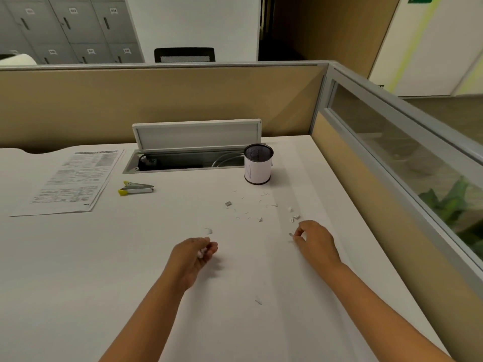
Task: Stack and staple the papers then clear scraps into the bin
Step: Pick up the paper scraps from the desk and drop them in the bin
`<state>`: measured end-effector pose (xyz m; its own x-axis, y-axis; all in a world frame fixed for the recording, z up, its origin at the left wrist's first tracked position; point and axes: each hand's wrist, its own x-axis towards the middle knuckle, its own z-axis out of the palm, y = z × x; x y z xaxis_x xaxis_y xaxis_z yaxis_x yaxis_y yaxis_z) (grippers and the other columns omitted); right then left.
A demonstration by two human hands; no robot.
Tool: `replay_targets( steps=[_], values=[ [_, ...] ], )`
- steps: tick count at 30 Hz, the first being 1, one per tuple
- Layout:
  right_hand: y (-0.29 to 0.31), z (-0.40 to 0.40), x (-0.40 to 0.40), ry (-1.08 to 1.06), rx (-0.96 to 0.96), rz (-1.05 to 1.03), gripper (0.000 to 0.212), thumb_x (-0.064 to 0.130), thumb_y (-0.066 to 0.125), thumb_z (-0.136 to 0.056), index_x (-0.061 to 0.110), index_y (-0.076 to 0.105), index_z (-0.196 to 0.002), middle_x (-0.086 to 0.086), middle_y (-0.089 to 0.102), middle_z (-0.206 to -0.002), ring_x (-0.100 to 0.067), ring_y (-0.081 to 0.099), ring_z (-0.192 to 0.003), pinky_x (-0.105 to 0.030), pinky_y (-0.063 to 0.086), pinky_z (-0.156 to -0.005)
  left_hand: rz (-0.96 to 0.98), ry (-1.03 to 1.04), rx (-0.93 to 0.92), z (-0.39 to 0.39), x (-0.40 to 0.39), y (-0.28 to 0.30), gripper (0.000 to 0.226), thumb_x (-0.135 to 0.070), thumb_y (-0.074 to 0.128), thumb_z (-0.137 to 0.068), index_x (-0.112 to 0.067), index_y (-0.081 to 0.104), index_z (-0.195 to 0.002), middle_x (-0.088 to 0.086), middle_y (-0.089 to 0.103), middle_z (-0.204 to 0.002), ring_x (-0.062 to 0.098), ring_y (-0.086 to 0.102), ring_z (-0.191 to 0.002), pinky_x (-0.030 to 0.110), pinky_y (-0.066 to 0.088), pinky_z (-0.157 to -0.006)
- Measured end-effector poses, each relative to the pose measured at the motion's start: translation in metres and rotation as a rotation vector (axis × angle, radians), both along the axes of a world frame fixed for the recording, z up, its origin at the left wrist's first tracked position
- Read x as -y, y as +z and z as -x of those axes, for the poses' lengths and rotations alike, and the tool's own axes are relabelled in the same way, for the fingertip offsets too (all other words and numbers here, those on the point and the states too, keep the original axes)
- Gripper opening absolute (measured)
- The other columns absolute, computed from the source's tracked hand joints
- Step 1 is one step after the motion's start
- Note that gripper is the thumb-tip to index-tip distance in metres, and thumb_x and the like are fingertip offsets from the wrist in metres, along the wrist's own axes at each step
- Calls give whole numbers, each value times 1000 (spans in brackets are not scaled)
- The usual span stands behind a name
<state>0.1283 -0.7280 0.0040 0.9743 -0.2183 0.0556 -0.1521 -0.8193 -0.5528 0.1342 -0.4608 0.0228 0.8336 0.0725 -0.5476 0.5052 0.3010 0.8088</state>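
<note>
White paper scraps [261, 207] litter the pale surface [104, 257], ahead of both hands. Left hand [194, 254] cupped around gathered bits; right hand [313, 237] pinching one scrap, nearer the scatter. Mesh cylindrical bin [258, 163] stands beyond; stapled papers [70, 178] far left.

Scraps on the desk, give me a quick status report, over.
Left hand closed on gathered scraps, right hand pinching one. Loose scraps between hands and bin. Papers stacked far left, stapler beside. Nothing blocking.
</note>
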Motion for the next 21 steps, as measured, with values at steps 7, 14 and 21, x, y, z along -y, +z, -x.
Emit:
replay_targets(
  steps=[7, 14, 21],
  values=[
    [-6, -10, -5, 114, -78, 148, 21, 7, 49, -92, 13, 55, -73, -3, 59, -79, -16, 57, -74, -19, 40, -65, 59, 28, -55, -50, 14, 18, 9, 9, 49, -88, 10, 57, -92, 13, 47, -71, 18, 56, -60, 14, 49, -43],
    [-14, -7, -5, 42, -1, 67, 15, 6, 57, -86, 11, 61, -73, 1, 65, -78, -8, 54, -65, -9, 35, -56, 16, -117, 60, -159, 73, 80, 31, 10, 40, -92, 11, 47, -122, 21, 43, -108, 23, 53, -74, 29, 53, -76],
    [-21, -10, -2, -66, -13, -67, 22, 5, 59, -82, 16, 52, -65, 4, 61, -70, -3, 51, -54, -8, 37, -51, 196, -89, 34, -222, 121, 104, 52, -15, 38, -97, -3, 22, -145, 17, 25, -150, 30, 41, -105, 41, 39, -102]
  ],
)
